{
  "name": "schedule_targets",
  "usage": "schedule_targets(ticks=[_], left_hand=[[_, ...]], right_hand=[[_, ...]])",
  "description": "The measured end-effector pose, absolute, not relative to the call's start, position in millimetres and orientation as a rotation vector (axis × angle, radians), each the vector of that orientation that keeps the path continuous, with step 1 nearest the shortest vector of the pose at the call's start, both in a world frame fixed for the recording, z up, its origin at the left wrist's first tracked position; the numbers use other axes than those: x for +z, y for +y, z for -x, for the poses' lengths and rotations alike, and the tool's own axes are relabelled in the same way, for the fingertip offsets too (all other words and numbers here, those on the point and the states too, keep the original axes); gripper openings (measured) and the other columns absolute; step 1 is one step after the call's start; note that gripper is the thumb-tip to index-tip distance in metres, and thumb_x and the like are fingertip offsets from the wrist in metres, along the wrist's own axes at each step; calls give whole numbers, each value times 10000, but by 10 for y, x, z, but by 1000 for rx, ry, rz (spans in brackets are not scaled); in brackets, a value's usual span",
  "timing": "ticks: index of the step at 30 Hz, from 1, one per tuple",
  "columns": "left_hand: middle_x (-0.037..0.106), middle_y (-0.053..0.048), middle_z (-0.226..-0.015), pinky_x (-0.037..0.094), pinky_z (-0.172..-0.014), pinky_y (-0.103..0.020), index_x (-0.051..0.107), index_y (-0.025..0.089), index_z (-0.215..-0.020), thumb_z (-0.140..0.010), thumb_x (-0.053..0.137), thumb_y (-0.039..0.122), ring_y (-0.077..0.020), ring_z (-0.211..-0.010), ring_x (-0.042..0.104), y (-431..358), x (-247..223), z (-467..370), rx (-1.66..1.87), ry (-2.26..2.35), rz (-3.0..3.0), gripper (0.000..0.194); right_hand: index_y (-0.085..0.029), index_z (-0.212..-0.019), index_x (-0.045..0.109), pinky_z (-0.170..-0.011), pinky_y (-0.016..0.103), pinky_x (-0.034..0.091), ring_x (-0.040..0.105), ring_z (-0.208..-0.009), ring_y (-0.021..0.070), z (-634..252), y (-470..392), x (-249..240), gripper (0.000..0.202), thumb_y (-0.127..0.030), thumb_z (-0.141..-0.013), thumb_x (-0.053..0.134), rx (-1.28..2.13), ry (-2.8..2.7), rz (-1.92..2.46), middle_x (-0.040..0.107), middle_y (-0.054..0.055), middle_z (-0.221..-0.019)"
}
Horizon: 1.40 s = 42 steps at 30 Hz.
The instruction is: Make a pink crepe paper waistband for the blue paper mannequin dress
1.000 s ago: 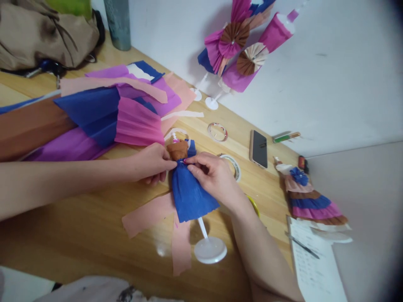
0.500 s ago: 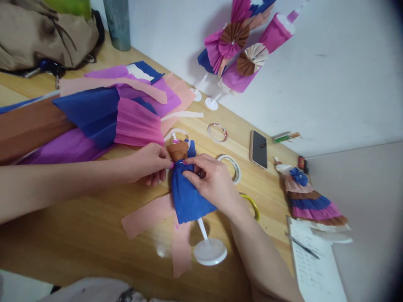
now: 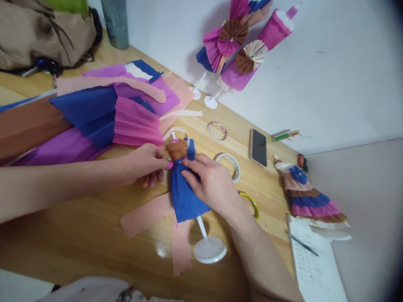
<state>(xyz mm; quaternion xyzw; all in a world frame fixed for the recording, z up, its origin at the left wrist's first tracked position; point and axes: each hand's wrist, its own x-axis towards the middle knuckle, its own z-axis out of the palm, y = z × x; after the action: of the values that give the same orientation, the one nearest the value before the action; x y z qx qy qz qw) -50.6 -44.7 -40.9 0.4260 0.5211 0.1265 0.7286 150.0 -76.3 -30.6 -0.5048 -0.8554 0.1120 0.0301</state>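
A miniature dress form wears a paper dress [image 3: 189, 193] with a brown top and a gathered blue skirt. Its white stand [image 3: 210, 250] tilts toward me over the table. My left hand [image 3: 146, 165] pinches at the left edge of the dress's waist, where a bright pink spot shows at the fingertips. From the other side, my right hand [image 3: 210, 182] grips the waist and upper skirt between thumb and fingers. A blue piece [image 3: 190, 149] sticks up beside the brown top. Peach paper strips [image 3: 147, 214] lie under and below the skirt.
Crepe paper sheets [image 3: 85, 115] spread across the left. Tape rolls [image 3: 234, 165], a yellow ring [image 3: 253, 205], a bracelet-like ring [image 3: 217, 131] and a phone [image 3: 258, 147] lie to the right. Beyond stand dressed forms [image 3: 241, 77], another layered dress [image 3: 315, 203] and a notebook [image 3: 310, 264] with pen.
My right hand has shifted slightly, its fingers pressing flatter on the waist, and the skirt's right side looks narrower. My left hand stays at the waist's left edge. The view has moved slightly.
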Motion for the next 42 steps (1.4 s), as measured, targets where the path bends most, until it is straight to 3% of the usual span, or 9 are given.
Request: schedule_targets(ticks=[12, 21, 31, 42], left_hand=[[542, 16, -357, 346, -278, -128, 564, 152, -502, -917, 655, 206, -75, -269, 478, -462, -408, 539, 273, 1141, -983, 428], [544, 21, -359, 331, -270, -139, 542, 158, -477, -824, 560, 36, -77, -263, 462, -379, -313, 384, 309, 1139, -1086, 368], [595, 9, -435, 342, -279, -144, 579, 145, -523, -867, 608, 122, -77, -293, 503, -357, -350, 484, 294, 1136, -1055, 346], [501, 35, -337, 323, -297, -141, 520, 160, -466, -817, 540, 46, -67, -274, 451, -311, -256, 294, 254, 1151, -1262, 370]], right_hand=[[-189, -1131, 752, -660, 316, 438, 661, -806, 218, -1484, -768, -298, 265, -316, -1010, 553, 308, -2670, 1565, 692, 96, -947], [-190, -1123, 750, -643, 313, 422, 664, -820, 225, -1486, -753, -274, 272, -326, -1018, 540, 293, -2713, 1559, 698, 100, -950], [-206, -1154, 750, -664, 326, 440, 686, -847, 237, -1524, -725, -273, 276, -329, -1022, 540, 343, -2702, 1596, 718, 102, -996], [-191, -1157, 733, -654, 317, 401, 674, -870, 232, -1449, -741, -183, 294, -341, -1041, 508, 319, -2783, 1661, 702, 101, -1016]])
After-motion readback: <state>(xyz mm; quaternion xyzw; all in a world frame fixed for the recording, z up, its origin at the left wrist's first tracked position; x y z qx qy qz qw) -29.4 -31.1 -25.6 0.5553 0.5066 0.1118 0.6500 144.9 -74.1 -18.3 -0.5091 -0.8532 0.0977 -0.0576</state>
